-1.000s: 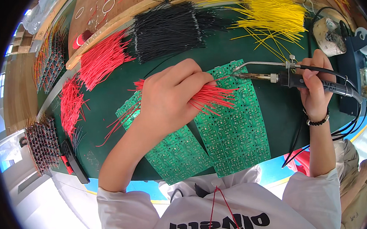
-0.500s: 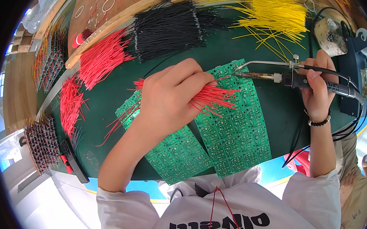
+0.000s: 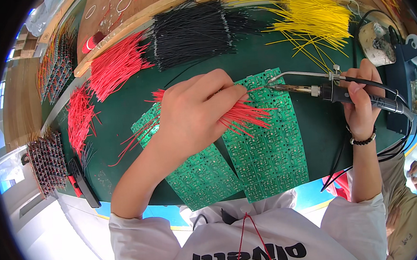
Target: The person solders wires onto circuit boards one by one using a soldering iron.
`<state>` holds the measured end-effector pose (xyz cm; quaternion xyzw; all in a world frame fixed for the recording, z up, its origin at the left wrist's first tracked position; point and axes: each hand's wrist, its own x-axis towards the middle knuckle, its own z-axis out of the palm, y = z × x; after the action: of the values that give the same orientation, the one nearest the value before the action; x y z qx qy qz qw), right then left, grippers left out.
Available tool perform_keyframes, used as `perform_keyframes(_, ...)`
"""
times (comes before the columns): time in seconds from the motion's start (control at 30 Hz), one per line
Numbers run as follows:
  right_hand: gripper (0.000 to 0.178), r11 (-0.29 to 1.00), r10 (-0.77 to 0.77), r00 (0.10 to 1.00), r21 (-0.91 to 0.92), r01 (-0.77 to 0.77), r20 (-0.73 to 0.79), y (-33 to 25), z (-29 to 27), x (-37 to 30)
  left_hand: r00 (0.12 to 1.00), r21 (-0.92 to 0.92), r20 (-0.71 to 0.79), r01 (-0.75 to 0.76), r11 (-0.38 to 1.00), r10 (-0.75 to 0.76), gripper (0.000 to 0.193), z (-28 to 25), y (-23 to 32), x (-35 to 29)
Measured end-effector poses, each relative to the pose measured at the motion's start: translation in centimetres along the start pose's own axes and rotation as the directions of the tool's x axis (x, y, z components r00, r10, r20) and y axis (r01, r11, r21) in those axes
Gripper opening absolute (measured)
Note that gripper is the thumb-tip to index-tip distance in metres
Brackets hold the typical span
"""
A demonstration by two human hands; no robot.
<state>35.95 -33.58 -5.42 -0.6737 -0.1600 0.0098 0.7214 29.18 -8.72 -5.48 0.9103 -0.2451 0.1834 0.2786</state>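
My left hand (image 3: 195, 109) is closed round a bundle of red wires (image 3: 246, 114) above two green circuit boards. Between its thumb and forefinger one red wire reaches toward the upper part of the right-hand circuit board (image 3: 268, 150). The left-hand circuit board (image 3: 199, 176) lies slanted, partly under my left hand and forearm. My right hand (image 3: 363, 97) grips a soldering iron (image 3: 329, 92) with a thin metal solder-feed tube (image 3: 303, 74) fixed along it. The iron's tip meets or nearly meets the end of that red wire at the board; the exact contact is too small to tell.
Piles of red wires (image 3: 119, 63), black wires (image 3: 189, 34) and yellow wires (image 3: 312, 16) lie along the far side of the green table (image 3: 315, 137). Stacked boards with wires (image 3: 49, 163) stand at left. A dark soldering station (image 3: 397, 102) with cables is at right, near another person (image 3: 407, 208).
My left fingertips and the red wire have shifted slightly to the right. The soldering iron's tip and the right-hand board have moved only a little.
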Motion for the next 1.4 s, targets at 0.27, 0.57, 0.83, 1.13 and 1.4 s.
perform_keyframes(0.27,0.025,0.999,0.018,1.000,0.044,-0.017,-0.022,-0.26,0.00,0.12,0.999,0.042,0.033,-0.033,0.999,0.031,0.017,-0.05,-0.17,0.02)
perform_keyframes(0.57,0.024,0.999,0.023,0.999,0.027,-0.022,-0.033,-0.14,0.13,0.01,0.998,0.055,0.049,-0.031,0.998,0.029,0.017,-0.18,-0.07,0.02)
perform_keyframes(0.83,0.023,0.999,0.032,0.999,0.013,-0.032,-0.023,-0.22,0.21,-0.01,0.998,0.048,0.056,-0.023,0.999,0.020,0.018,-0.25,-0.05,0.02)
perform_keyframes(1.13,0.023,0.997,0.034,0.998,0.065,-0.031,-0.045,-0.37,0.23,0.08,0.999,0.046,0.041,-0.025,0.999,0.023,0.017,-0.19,-0.02,0.08)
perform_keyframes(1.4,0.024,0.999,0.015,1.000,0.034,-0.014,-0.021,-0.14,-0.02,0.02,1.000,0.040,0.027,-0.013,0.999,0.012,0.015,-0.10,0.02,0.03)
